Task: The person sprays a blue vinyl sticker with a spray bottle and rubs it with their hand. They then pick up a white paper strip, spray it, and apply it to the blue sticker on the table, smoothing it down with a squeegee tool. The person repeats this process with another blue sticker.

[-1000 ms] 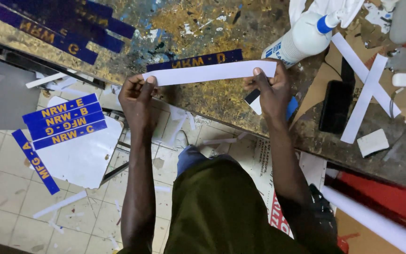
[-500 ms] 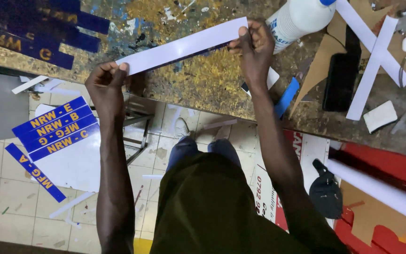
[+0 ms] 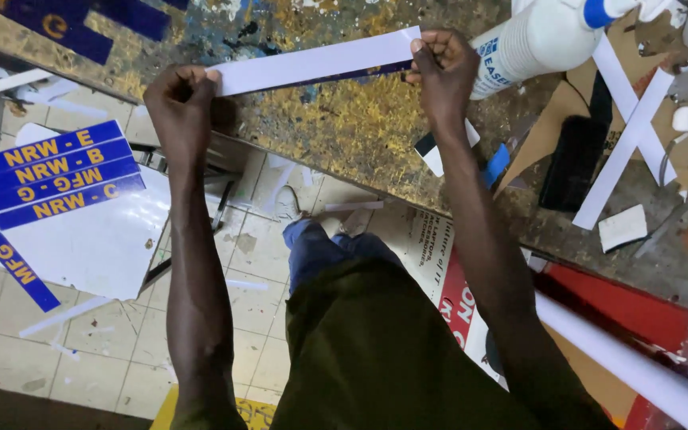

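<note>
Stretching between the two hands is a long white paper-backed strip (image 3: pixel 316 64), its underside showing a thin dark blue edge along the lower side. It is held taut just above the paint-spattered yellow and brown worktop (image 3: pixel 344 135), tilted so the right end sits a little higher than the left. The left hand (image 3: pixel 178 107) has its fingers (image 3: pixel 193 80) closed on the strip's left end, knuckles up. The right hand (image 3: pixel 442 68) has its fingers (image 3: pixel 428 52) pinched on the right end, thumb on top.

Just beside the right hand lies a white plastic bottle with a blue cap (image 3: pixel 543 36), on its side on the worktop. Below that hand, near the worktop's edge, are a small black and white card (image 3: pixel 431 151) and a small blue plastic piece (image 3: pixel 495 165). Further right lie a flat black rectangular slab (image 3: pixel 575 163) and two long white strips crossed over each other (image 3: pixel 627 135) on brown cardboard.

At the top left corner of the worktop rest dark blue vinyl strips with yellow lettering (image 3: pixel 81 24). Off the worktop's left end, a white board (image 3: pixel 97 247) carries four more blue lettered strips (image 3: pixel 53 171), with another blue strip (image 3: pixel 5 251) slanting off its edge. Beneath is a pale tiled floor (image 3: pixel 89 358) with scraps of white paper.
</note>
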